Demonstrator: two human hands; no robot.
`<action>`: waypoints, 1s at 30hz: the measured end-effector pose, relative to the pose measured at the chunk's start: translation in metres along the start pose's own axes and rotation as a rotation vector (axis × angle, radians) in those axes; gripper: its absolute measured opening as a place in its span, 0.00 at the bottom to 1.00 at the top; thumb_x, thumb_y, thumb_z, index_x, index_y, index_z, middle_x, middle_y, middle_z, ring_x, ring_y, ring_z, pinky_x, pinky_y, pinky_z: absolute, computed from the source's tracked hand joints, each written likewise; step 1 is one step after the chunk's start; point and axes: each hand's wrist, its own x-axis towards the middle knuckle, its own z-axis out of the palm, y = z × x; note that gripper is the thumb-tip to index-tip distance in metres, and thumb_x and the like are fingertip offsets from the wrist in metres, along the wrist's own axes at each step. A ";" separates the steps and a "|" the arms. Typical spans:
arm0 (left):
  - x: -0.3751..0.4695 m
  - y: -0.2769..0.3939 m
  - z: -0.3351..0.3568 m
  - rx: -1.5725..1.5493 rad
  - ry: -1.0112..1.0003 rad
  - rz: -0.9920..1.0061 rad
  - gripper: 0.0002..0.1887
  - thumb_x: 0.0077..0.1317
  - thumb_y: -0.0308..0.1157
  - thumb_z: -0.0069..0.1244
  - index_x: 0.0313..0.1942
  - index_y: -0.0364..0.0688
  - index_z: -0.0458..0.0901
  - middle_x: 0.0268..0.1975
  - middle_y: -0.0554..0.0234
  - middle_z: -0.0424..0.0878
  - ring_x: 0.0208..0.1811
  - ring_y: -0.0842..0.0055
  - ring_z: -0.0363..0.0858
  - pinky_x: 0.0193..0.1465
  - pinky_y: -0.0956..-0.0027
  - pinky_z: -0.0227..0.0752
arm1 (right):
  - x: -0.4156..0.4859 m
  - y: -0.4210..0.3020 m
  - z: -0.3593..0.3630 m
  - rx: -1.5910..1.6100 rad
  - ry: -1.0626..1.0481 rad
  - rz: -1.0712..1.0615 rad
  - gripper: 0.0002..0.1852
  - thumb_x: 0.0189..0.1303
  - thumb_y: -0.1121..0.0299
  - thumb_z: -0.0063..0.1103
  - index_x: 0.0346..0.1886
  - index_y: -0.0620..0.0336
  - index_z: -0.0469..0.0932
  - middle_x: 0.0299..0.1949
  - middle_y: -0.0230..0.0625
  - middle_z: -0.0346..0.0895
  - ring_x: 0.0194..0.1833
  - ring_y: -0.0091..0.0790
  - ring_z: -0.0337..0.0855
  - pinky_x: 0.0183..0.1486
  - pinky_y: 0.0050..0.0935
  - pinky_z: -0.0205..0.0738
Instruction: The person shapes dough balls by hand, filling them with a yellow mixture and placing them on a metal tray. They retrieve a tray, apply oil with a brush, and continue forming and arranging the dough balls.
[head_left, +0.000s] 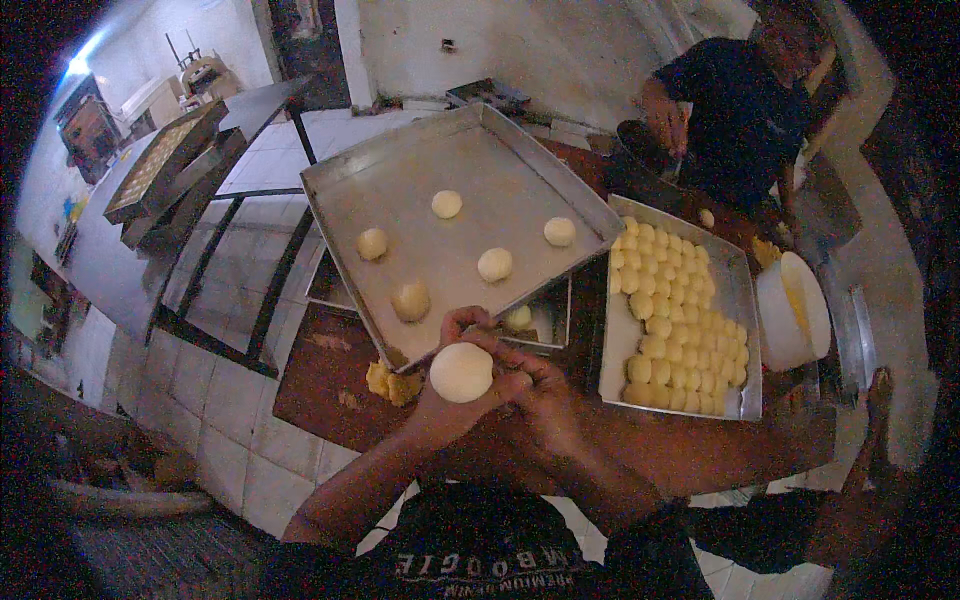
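A smooth, pale dough ball (461, 373) rests in my left hand (444, 409), whose fingers curl up behind it. From the right, my right hand (546, 386) meets the ball's edge with bent fingers, and the fingers of both hands partly overlap there. Just beyond them is a large metal baking tray (457, 161), set at an angle. Several dough balls lie spaced apart in it, among them one pale ball (495, 265) and a browner one (410, 301) near my fingers. A rough yellow lump (394, 384) lies beside the tray's near corner.
To the right stands a tray (619, 360) packed with rows of yellow balls (675, 315). A white tub (787, 315) with yellow residue leans beside it. Another tray (555, 330) shows beneath the large one. A person (720, 120) works across the brown table (322, 382). Stacked trays (169, 161) occupy the left table.
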 end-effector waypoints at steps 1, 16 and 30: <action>0.002 -0.004 0.000 0.039 0.088 -0.073 0.26 0.54 0.36 0.66 0.48 0.40 0.69 0.49 0.60 0.70 0.54 0.72 0.68 0.58 0.68 0.63 | 0.004 -0.001 -0.005 -0.183 -0.017 0.058 0.13 0.65 0.72 0.53 0.52 0.62 0.76 0.49 0.41 0.78 0.52 0.37 0.78 0.54 0.33 0.73; 0.109 -0.037 -0.012 0.136 0.219 -0.118 0.26 0.62 0.36 0.53 0.56 0.34 0.65 0.47 0.46 0.73 0.50 0.59 0.72 0.53 0.61 0.69 | 0.121 -0.040 -0.052 -0.992 -0.014 -0.822 0.27 0.55 0.71 0.61 0.60 0.61 0.69 0.57 0.50 0.69 0.57 0.49 0.72 0.59 0.40 0.67; 0.056 0.017 -0.098 0.406 -0.499 -0.146 0.29 0.58 0.35 0.60 0.59 0.40 0.71 0.57 0.50 0.73 0.61 0.58 0.70 0.63 0.58 0.65 | 0.305 -0.040 -0.153 -1.559 0.436 -0.591 0.27 0.67 0.54 0.48 0.64 0.59 0.67 0.59 0.46 0.71 0.62 0.46 0.65 0.65 0.43 0.56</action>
